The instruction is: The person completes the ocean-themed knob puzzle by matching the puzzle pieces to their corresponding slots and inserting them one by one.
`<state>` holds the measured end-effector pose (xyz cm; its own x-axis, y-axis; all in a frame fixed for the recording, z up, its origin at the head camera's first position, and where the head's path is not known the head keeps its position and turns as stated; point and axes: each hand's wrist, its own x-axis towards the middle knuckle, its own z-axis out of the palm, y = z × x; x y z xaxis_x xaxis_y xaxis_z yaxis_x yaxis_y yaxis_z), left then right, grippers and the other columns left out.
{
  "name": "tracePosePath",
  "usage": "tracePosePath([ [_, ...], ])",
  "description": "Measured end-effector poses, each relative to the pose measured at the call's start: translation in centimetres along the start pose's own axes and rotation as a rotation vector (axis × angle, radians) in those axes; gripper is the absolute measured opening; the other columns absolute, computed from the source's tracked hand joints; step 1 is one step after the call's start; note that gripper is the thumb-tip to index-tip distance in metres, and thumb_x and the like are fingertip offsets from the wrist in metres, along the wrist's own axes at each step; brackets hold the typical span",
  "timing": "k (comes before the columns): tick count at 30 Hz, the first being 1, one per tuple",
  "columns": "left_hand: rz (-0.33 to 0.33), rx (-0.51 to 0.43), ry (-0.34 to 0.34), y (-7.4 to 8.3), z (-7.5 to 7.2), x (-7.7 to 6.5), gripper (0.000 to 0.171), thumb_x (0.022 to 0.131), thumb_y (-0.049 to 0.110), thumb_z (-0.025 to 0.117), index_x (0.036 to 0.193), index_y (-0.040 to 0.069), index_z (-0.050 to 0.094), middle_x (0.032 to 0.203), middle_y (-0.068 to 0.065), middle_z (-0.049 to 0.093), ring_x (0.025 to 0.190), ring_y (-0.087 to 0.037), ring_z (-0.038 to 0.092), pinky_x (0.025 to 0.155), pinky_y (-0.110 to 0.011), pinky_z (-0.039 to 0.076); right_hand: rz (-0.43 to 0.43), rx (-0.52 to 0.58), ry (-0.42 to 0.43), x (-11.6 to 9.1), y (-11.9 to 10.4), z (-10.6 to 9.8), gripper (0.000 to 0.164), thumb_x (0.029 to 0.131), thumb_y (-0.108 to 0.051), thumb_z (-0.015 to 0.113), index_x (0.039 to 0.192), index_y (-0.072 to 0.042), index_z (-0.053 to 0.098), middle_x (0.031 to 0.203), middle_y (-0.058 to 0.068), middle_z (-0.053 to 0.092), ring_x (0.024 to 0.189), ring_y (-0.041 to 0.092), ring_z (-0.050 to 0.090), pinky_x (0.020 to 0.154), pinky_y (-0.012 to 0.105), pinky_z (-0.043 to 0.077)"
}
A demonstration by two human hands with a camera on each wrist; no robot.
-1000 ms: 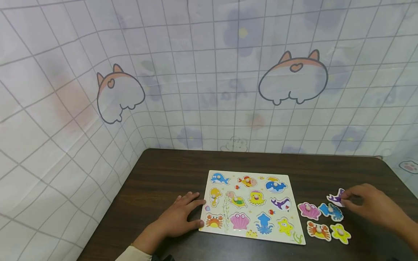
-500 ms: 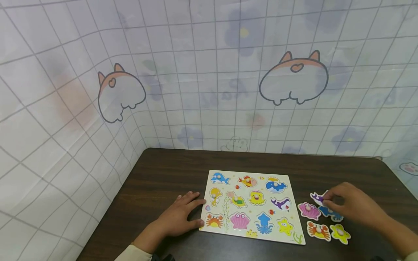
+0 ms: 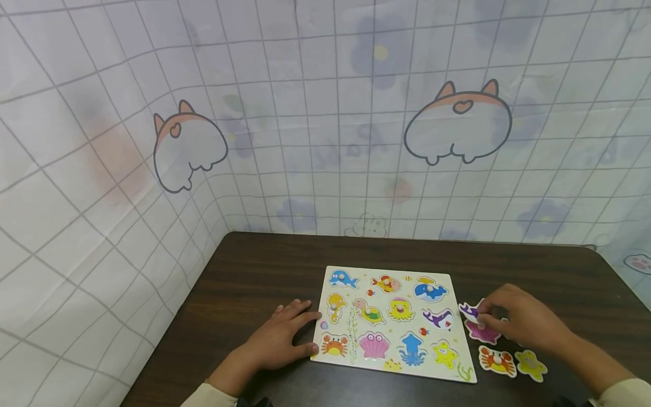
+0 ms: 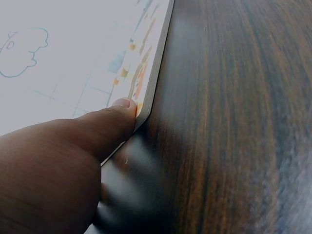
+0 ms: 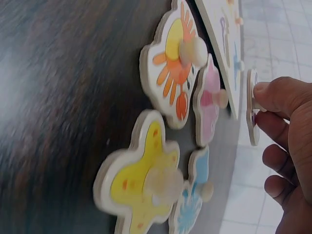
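My right hand (image 3: 526, 319) pinches the small knob of a purple whale-shaped puzzle piece (image 3: 469, 312) between thumb and forefinger. The piece is held off the table, beside the board's right edge and overlapping the pink shell piece (image 3: 483, 334) in the head view. At the left, my left hand (image 3: 282, 333) rests with spread fingers against the pale sea-animal puzzle board (image 3: 402, 325); its thumb (image 4: 114, 119) presses the near left corner. The board's whale recess (image 3: 438, 319) shows a printed purple picture without a knob.
Right of the board lie a crab piece (image 3: 497, 362) and a yellow starfish piece (image 3: 530, 366). A blue squid piece (image 5: 199, 168) lies by them, mostly hidden under the right hand in the head view. A patterned cloth (image 3: 325, 113) hangs behind the dark wooden table (image 3: 274, 260).
My right hand has carried the purple whale piece leftward, from above the squid piece to the board's right edge. The left hand and the board stay in place.
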<state>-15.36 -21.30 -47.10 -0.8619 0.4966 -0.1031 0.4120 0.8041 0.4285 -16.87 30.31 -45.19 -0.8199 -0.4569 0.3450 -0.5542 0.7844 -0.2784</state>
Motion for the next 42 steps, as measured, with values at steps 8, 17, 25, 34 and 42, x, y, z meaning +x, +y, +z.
tracePosePath([
  [8, 0.000, -0.001, 0.001, -0.1, 0.1, 0.0, 0.071, 0.093, 0.062, 0.065, 0.153, 0.029, 0.049, 0.164, -0.005, 0.034, 0.153, -0.032, 0.024, 0.121, -0.059, 0.018, 0.037, 0.029, -0.053, 0.9, -1.0, 0.6, 0.020, 0.082, -0.024, 0.088, 0.085, -0.036, 0.073, 0.085, -0.028, 0.056, 0.085, 0.004, 0.053, 0.067, 0.030, 0.051],
  [17, -0.004, -0.004, 0.000, 0.1, 0.0, -0.1, 0.071, 0.093, 0.061, 0.066, 0.153, 0.028, 0.049, 0.164, -0.006, 0.034, 0.153, -0.032, 0.024, 0.122, -0.059, 0.018, 0.095, 0.056, -0.122, 1.7, -2.1, 1.3, 0.014, 0.085, -0.026, 0.086, 0.089, -0.034, 0.075, 0.088, -0.023, 0.056, 0.086, 0.006, 0.054, 0.068, 0.030, 0.052],
  [25, -0.004, 0.004, 0.001, -0.1, 0.2, 0.0, 0.070, 0.093, 0.062, 0.065, 0.153, 0.029, 0.049, 0.164, -0.005, 0.035, 0.153, -0.032, 0.025, 0.121, -0.058, 0.018, 0.084, 0.056, -0.164, 2.5, -2.9, 1.8, 0.016, 0.086, -0.023, 0.085, 0.089, -0.035, 0.075, 0.087, -0.023, 0.056, 0.086, 0.008, 0.053, 0.068, 0.030, 0.050],
  [34, -0.004, 0.005, 0.004, -0.1, 0.2, -0.1, 0.071, 0.092, 0.063, 0.065, 0.152, 0.030, 0.049, 0.163, -0.005, 0.035, 0.152, -0.032, 0.025, 0.121, -0.059, 0.018, 0.087, 0.068, -0.186, 3.0, -3.7, 2.5, 0.016, 0.085, -0.026, 0.086, 0.088, -0.036, 0.074, 0.086, -0.022, 0.056, 0.086, 0.008, 0.051, 0.067, 0.029, 0.049],
  [42, -0.003, 0.003, 0.005, -0.1, 0.1, 0.0, 0.070, 0.092, 0.061, 0.066, 0.152, 0.030, 0.049, 0.163, -0.005, 0.035, 0.153, -0.032, 0.025, 0.121, -0.059, 0.018, 0.062, 0.085, -0.175, 3.3, -3.9, 3.1, 0.018, 0.086, -0.027, 0.085, 0.088, -0.038, 0.072, 0.088, -0.023, 0.056, 0.085, 0.007, 0.051, 0.066, 0.028, 0.047],
])
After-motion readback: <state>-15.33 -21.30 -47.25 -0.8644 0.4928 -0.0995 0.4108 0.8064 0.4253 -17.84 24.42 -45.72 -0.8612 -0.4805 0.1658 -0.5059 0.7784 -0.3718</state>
